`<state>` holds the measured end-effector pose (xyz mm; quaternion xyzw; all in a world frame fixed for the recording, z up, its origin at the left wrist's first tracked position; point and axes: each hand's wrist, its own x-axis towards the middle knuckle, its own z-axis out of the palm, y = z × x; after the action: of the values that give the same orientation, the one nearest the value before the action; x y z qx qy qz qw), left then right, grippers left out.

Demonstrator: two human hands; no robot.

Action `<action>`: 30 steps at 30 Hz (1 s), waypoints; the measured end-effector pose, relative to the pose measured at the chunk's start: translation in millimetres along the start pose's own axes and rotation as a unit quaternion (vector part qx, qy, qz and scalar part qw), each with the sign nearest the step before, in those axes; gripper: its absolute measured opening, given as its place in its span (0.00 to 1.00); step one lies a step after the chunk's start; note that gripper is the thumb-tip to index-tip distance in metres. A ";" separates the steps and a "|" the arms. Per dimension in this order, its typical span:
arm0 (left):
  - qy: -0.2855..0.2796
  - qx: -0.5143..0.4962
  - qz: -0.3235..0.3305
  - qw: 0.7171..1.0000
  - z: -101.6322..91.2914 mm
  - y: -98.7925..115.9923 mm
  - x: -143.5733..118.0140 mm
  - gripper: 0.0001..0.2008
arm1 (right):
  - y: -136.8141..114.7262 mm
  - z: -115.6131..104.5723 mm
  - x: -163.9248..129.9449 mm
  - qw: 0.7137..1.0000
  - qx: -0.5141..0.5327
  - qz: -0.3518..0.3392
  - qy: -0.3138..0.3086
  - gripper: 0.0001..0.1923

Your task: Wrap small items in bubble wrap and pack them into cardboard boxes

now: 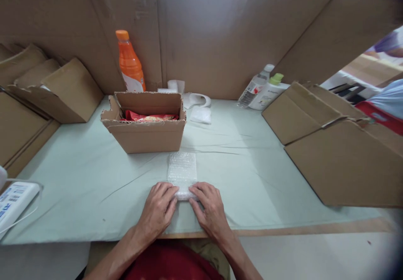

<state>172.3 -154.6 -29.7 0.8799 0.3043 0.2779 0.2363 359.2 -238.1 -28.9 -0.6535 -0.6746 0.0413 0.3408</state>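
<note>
A cardboard screen is standing behind a pale-green-covered desk; below the centre of the frame, a bubble-wrap strip is lying flat, its near end forming a thick fold or roll whose contents I cannot make out; the left hand and the right hand are pinching that end from both sides, thumbs and fingers nearly closed on it; good rolling here is probably depending on matched thumb pressure, squared edges and snug turns without crushed bubbles; beyond, left of centre, an open box is holding a red packet; an orange bottle is standing behind it, upper left.
</note>
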 end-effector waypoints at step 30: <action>0.032 0.063 0.036 0.997 9.1 -1.5 7.0 0.21 | 5.4 -11.4 10.4 1.000 -0.001 -0.007 0.018 0.14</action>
<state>182.0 -151.1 -34.9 0.8942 0.2968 0.2942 0.1604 370.6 -232.4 -18.6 -0.6495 -0.6732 0.0264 0.3525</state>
